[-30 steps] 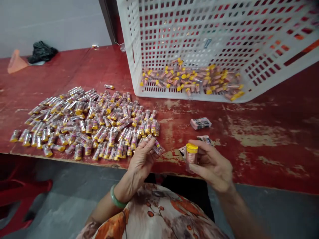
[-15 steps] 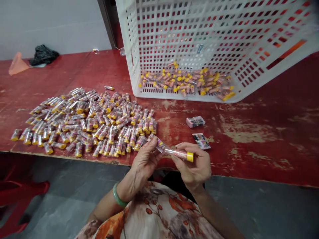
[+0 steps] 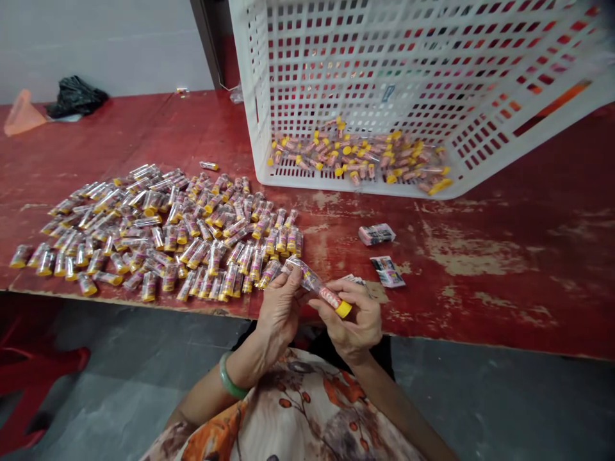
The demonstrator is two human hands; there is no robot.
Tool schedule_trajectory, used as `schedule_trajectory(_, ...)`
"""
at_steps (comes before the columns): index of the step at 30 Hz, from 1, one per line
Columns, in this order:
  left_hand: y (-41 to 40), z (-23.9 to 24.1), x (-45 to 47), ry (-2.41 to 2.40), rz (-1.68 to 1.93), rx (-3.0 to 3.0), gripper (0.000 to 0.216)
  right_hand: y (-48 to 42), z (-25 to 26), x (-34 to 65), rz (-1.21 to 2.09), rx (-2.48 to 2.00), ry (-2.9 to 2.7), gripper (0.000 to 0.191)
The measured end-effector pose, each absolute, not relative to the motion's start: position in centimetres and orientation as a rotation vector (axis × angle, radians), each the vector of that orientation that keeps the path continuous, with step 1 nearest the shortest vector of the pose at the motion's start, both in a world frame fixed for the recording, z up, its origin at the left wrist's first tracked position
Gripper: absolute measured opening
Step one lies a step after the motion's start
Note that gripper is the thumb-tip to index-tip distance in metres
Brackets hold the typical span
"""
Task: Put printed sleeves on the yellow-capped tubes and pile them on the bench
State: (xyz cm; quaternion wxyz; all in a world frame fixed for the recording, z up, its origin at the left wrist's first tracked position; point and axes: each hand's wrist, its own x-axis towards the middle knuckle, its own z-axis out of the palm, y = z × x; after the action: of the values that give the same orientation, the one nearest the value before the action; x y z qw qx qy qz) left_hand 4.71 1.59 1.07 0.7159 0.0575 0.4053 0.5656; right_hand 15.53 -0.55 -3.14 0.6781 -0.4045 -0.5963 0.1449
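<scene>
Yellow-capped clear plastic tube (image 3: 327, 296) sits gripped between both hands at the red wooden table's (image 3: 480, 256) near edge. Left hand (image 3: 281, 307) pinches its open end, maybe with a wrapper, and right hand (image 3: 353, 320) grasps the cap end. Finished tubes (image 3: 158, 230) pile at ten o'clock. Next likely needs pushing the parts together.

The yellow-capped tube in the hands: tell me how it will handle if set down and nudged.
The tube looks round and smooth, so it would probably roll. Both hands hold it by the fingers alone, which suggests it is light. It seems stiff, showing no bend.
</scene>
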Motion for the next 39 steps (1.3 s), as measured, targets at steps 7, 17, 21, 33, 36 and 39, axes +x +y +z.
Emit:
schedule_trajectory(7, 1.3, 1.0, 4.3, 0.945, 1.309, 0.250, 0.036, -0.1, -2.6, 15.2, 0.111, -0.991, -1.533, 0.036)
schedule_trajectory(17, 0.5, 1.9, 3.8, 0.866, 1.187, 0.290, 0.030, -1.2, -0.1, 17.1, 0.393, -0.977, -1.652, 0.030)
schedule_trajectory(21, -0.2, 2.1, 4.0, 0.860, 1.174, 0.306, 0.031, -1.2, 0.0, 16.4, 0.399, -0.985, -1.580, 0.026)
schedule_trajectory(33, -1.2, 2.1, 3.8, 0.896, 1.141, 0.324, 0.030, -1.5, 0.8, 16.4, 0.365, -0.968, -1.625, 0.024)
schedule_trajectory(36, -1.3, 2.1, 3.9, 0.903, 1.153, 0.316, 0.032, -1.9, 0.2, 15.9, 0.283, -0.976, -1.586, 0.026)
schedule_trajectory(39, -1.4, 2.0, 4.1, 0.917, 1.165, 0.320, 0.034, -2.1, -0.4, 15.5, 0.179, -0.994, -1.569, 0.025)
